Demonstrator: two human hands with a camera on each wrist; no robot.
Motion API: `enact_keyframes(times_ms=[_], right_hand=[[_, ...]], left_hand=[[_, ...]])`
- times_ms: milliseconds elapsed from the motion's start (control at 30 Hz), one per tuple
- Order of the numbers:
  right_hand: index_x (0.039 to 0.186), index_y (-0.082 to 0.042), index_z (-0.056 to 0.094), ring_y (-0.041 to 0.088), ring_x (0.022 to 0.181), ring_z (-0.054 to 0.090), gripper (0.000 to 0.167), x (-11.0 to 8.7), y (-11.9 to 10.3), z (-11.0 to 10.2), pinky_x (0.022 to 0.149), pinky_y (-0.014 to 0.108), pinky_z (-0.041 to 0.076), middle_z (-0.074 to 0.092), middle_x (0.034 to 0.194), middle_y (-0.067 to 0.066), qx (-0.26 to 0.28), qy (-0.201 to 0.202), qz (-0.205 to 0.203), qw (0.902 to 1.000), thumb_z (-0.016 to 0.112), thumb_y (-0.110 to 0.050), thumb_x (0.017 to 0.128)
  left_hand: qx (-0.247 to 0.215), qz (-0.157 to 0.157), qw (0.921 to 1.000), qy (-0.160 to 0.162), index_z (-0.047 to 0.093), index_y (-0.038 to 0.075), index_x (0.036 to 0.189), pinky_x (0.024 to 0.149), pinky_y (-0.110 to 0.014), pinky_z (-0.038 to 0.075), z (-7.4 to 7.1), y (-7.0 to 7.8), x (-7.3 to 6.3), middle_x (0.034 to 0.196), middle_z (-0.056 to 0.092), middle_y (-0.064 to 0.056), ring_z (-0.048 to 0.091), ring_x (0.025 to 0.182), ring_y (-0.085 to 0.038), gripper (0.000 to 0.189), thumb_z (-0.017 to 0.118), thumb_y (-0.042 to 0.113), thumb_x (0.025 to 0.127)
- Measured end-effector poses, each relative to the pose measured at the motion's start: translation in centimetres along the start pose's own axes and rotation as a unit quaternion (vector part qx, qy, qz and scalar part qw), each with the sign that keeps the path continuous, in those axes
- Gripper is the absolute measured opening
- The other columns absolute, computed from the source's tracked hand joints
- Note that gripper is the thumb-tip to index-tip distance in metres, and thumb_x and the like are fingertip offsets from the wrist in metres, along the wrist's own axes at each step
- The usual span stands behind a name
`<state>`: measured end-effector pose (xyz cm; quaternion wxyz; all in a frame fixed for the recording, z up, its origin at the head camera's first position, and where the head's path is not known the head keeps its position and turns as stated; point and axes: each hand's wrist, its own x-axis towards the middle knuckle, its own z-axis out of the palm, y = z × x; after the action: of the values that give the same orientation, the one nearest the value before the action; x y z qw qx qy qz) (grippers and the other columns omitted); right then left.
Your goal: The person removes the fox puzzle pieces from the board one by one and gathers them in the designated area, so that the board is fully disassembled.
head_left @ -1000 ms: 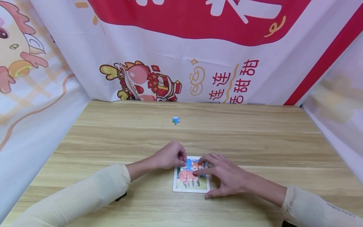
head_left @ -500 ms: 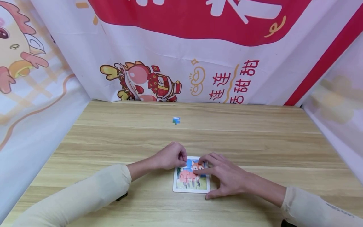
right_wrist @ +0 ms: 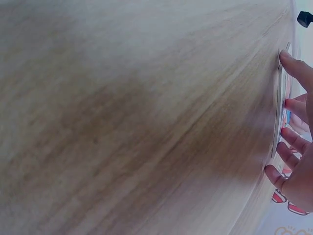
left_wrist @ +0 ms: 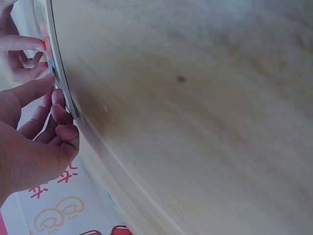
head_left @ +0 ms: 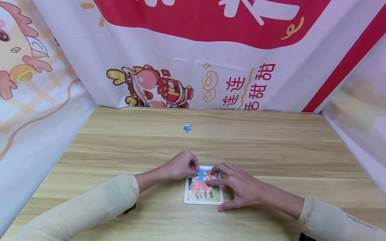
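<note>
Right hand [head_left: 240,186] rests spread on the puzzle [head_left: 201,191] — left hand [head_left: 182,165] curls, hold unclear.

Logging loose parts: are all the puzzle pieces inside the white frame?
No, one blue-and-green piece lies on the table, apart from the white frame.

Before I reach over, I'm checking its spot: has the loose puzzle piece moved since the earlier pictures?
No; the loose puzzle piece shows no visible shift against the table's back edge.

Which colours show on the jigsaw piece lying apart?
The jigsaw piece is blue, white and green; the head view shows it best.
</note>
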<state>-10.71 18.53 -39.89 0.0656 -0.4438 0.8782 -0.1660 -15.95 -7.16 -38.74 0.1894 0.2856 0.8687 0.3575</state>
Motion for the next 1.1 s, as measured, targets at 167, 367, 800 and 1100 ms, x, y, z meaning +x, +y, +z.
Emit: enact_keyframes(times_ms=[167,367,800,1100], right_hand=[[0.141,-0.028,0.065,0.018,0.127,0.044,0.074,-0.02,0.03,0.07,0.106,0.052,0.042,0.052,0.142,0.0,0.001,0.001,0.0,1.0,0.076,-0.07,0.082],[0.141,-0.028,0.065,0.019,0.127,0.044,0.074,0.0,0.01,0.08,0.106,0.052,0.042,0.052,0.143,0.0,-0.001,0.001,0.001,1.0,0.076,-0.069,0.082],[0.142,-0.029,0.065,0.019,0.128,0.044,0.072,-0.06,0.04,0.2,0.107,0.053,0.041,0.052,0.143,0.001,0.001,0.007,-0.003,1.0,0.075,-0.069,0.083],[0.143,-0.03,0.064,0.021,0.132,0.043,0.075,-0.17,0.19,0.31,0.109,0.053,0.04,0.05,0.147,0.004,0.001,0.01,-0.001,1.0,0.075,-0.071,0.081]], left_hand=[[-0.016,-0.018,0.9997,0.006,0.073,0.004,0.085,0.069,-0.023,0.051,-0.08,0.36,-0.02,0.079,0.065,0.001,0.059,0.072,-0.012,0.011,0.08,-0.005,0.084],[-0.051,-0.044,0.9975,0.02,0.072,0.001,0.09,0.068,-0.023,0.054,0.04,0.63,0.0,0.079,0.066,-0.003,0.062,0.072,-0.012,0.014,0.079,-0.009,0.082],[-0.1,-0.07,0.9925,0.009,0.075,-0.001,0.091,0.071,-0.025,0.055,-0.07,0.21,0.26,0.08,0.068,-0.005,0.063,0.074,-0.014,0.012,0.078,-0.01,0.083],[-0.133,-0.081,0.9878,-0.008,0.074,-0.002,0.093,0.071,-0.025,0.054,-0.29,0.05,0.4,0.082,0.067,-0.007,0.062,0.075,-0.015,0.015,0.076,-0.013,0.083]])
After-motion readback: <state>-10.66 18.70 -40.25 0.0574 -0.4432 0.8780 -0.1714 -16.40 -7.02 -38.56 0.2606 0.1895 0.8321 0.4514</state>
